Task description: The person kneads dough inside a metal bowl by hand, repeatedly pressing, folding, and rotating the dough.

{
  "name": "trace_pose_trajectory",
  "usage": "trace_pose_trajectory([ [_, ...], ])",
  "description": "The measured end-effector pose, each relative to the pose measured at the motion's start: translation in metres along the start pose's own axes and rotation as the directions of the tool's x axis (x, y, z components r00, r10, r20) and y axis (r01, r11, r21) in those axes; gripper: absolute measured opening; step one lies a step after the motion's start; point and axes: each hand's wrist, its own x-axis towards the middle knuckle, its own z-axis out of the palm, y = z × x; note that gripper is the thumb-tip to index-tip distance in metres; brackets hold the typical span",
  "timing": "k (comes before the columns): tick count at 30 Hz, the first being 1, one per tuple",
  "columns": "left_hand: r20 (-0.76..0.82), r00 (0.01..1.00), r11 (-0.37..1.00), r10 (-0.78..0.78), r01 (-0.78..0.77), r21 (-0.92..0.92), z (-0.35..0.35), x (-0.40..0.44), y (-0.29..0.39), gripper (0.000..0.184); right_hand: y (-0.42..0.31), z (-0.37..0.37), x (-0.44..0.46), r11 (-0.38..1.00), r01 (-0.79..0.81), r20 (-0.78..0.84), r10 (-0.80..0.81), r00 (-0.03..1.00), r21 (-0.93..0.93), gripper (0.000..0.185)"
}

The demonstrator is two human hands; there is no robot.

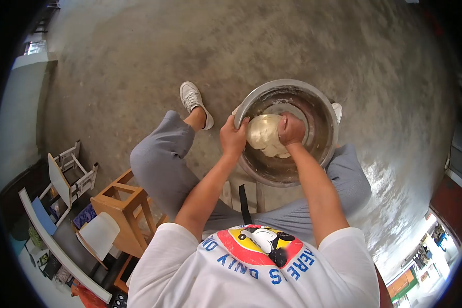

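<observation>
A wide metal basin [321, 110] sits between my legs, with pale smears on its inner wall. Inside it lies a pale, lumpy mass of dough [264, 134], smooth on its upper part and folded lower down. My left hand [234, 134] grips the basin's left rim, thumb over the edge. Within the basin, my right hand [291, 128] is closed in a fist against the right side of the dough. Its fingertips are hidden, curled in toward the dough.
A grey concrete floor [138, 61] spreads around me. My white shoe [191, 97] rests left of the basin. To my left stand a wooden stool [120, 226], a white seat [100, 235] and a folding chair [61, 177]. Cluttered shelves [421, 262] are at lower right.
</observation>
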Motion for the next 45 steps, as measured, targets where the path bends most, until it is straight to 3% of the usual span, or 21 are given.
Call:
trace_pose_trajectory([
  [3,-0.015,0.999,0.997,0.039,-0.038,0.061,-0.001,-0.001,0.0,0.03,0.0,-0.001,0.011,0.995,-0.088,0.099,0.092,0.991,-0.05,0.033],
  [6,0.06,0.997,0.996,-0.053,0.049,0.072,-0.004,0.001,0.007,0.031,-0.014,-0.014,0.03,0.979,-0.182,0.236,0.198,0.951,-0.088,0.038],
  [8,0.081,0.992,0.993,-0.092,0.085,0.082,-0.006,-0.003,0.002,0.034,-0.031,-0.036,0.022,0.981,-0.129,0.223,0.159,0.962,-0.144,0.034],
  [9,0.067,0.994,0.992,-0.083,0.077,0.096,-0.008,-0.001,0.004,0.034,-0.039,-0.047,0.015,0.979,-0.107,0.215,0.144,0.966,-0.173,0.032],
  [12,0.023,0.995,0.989,-0.094,0.091,0.113,-0.004,-0.009,0.002,0.035,-0.03,-0.048,-0.033,0.978,0.138,-0.117,-0.157,0.981,-0.157,0.022],
  [15,-0.026,0.992,0.985,-0.122,0.124,0.117,-0.001,-0.018,-0.003,0.036,-0.041,-0.053,-0.061,0.988,0.029,-0.118,-0.047,0.992,-0.155,0.016],
  [18,-0.005,0.99,0.979,-0.143,0.142,0.145,-0.003,-0.028,-0.003,0.037,-0.062,-0.047,-0.064,0.945,0.027,-0.153,-0.081,0.985,-0.327,0.02],
  [21,-0.016,0.99,0.979,-0.143,0.143,0.143,-0.002,-0.033,-0.008,0.038,-0.074,-0.024,-0.083,0.938,0.155,-0.161,-0.212,0.964,-0.309,0.028],
  [22,-0.018,0.99,0.979,-0.14,0.141,0.149,-0.003,-0.033,-0.007,0.038,-0.079,-0.025,-0.089,0.939,0.129,-0.149,-0.184,0.971,-0.319,0.036],
  [26,-0.035,0.992,0.991,-0.12,0.122,0.063,0.003,-0.032,-0.012,0.034,-0.061,-0.013,-0.082,0.913,0.224,-0.182,-0.298,0.937,-0.341,0.039],
  [29,-0.03,0.994,0.994,-0.103,0.104,0.041,0.004,-0.033,-0.015,0.03,-0.048,-0.004,-0.05,0.941,0.214,-0.064,-0.238,0.969,-0.264,0.035],
  [32,-0.034,0.994,0.993,-0.1,0.098,-0.058,0.007,-0.032,-0.011,0.027,-0.04,0.007,-0.01,0.953,0.145,-0.052,-0.164,0.985,-0.267,0.03],
  [36,-0.013,0.995,0.995,-0.099,0.098,-0.033,0.003,-0.036,-0.009,0.029,-0.059,-0.001,0.038,0.901,-0.045,0.173,0.131,0.976,-0.431,0.031],
  [39,-0.002,0.997,0.993,-0.077,0.077,-0.09,0.007,-0.032,-0.018,0.03,-0.065,-0.003,0.048,0.881,-0.083,0.223,0.208,0.952,-0.465,0.036],
  [41,0.032,0.994,0.985,-0.102,0.105,-0.136,0.004,-0.034,-0.019,0.032,-0.065,0.0,0.039,0.908,-0.083,0.233,0.192,0.953,-0.411,0.038],
  [45,-0.045,0.994,0.995,-0.095,0.096,0.026,0.003,-0.038,-0.017,0.036,-0.047,-0.006,0.024,0.984,-0.021,0.252,0.066,0.966,-0.176,0.044],
])
